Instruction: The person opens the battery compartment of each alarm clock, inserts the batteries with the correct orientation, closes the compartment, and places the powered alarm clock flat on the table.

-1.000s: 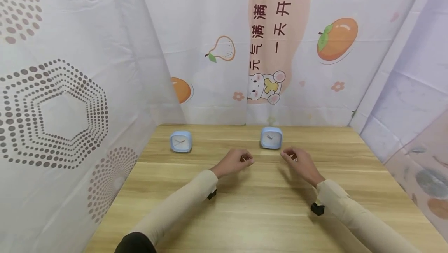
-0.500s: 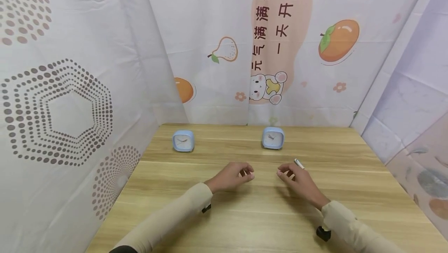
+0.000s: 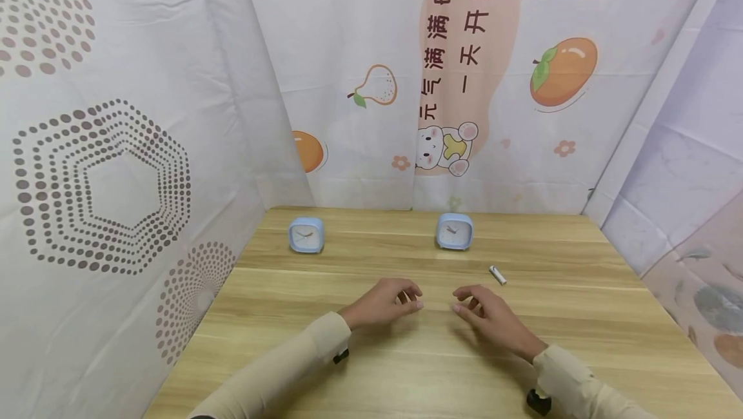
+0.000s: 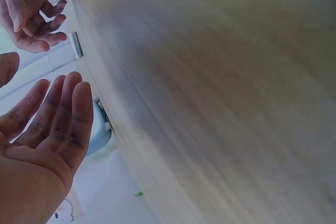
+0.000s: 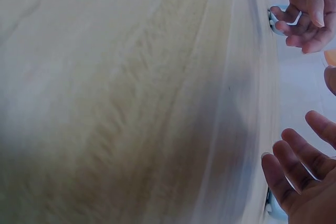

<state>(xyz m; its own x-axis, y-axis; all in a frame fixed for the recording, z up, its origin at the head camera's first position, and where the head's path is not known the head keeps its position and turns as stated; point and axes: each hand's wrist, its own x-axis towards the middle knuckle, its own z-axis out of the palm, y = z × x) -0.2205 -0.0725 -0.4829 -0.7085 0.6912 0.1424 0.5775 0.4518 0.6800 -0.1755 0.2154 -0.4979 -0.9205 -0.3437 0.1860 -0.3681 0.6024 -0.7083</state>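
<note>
My left hand (image 3: 384, 303) hovers over the middle of the wooden table (image 3: 406, 367), fingers loosely bent and holding nothing. Facing it, a short gap away, is my right hand (image 3: 493, 321), also empty with relaxed fingers. A small white cylinder with a dark mark near one end, like a battery (image 3: 497, 275), lies on the table just beyond the right hand. One light-blue alarm clock (image 3: 455, 233) stands upright behind the gap between the hands. Another light-blue alarm clock (image 3: 306, 236) stands farther left. In the left wrist view, the fingers partly cover a clock (image 4: 100, 132).
White printed curtains (image 3: 348, 148) hang along the table's back edge and both sides. Each wrist carries a black device, seen under the left cuff (image 3: 341, 356) and the right cuff (image 3: 538, 401).
Both hands have drawn back from the right-hand clock toward the body. The small white cylinder, mostly covered by the right hand before, now lies uncovered. The clocks stay in place.
</note>
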